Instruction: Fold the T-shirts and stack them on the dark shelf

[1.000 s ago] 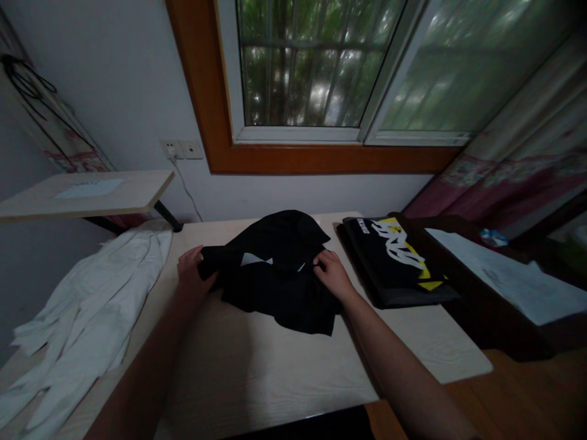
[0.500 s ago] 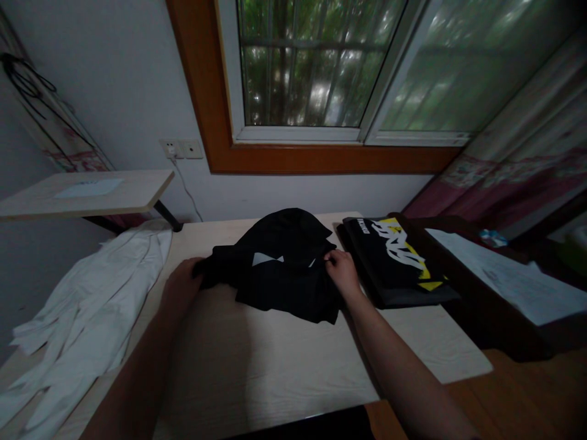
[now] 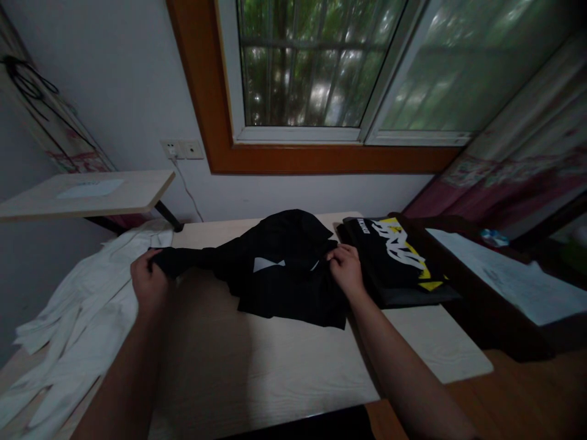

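A black garment with a small white patch lies crumpled in the middle of the pale wooden table. My left hand is closed on a narrow end of it, which looks like a sleeve, drawn out to the left beside the white clothes. On the garment's right side, my right hand pinches its edge. What kind of top the black garment is cannot be made out in the dim light.
White clothes lie loosely along the left side. A folded black garment with white and yellow print rests at the right. A small raised shelf stands at the left back, below a wall socket. Paper sheets lie far right.
My left hand has moved left, stretching the black garment's narrow end out toward the white clothes. My right hand has stayed nearly in place at the other side.
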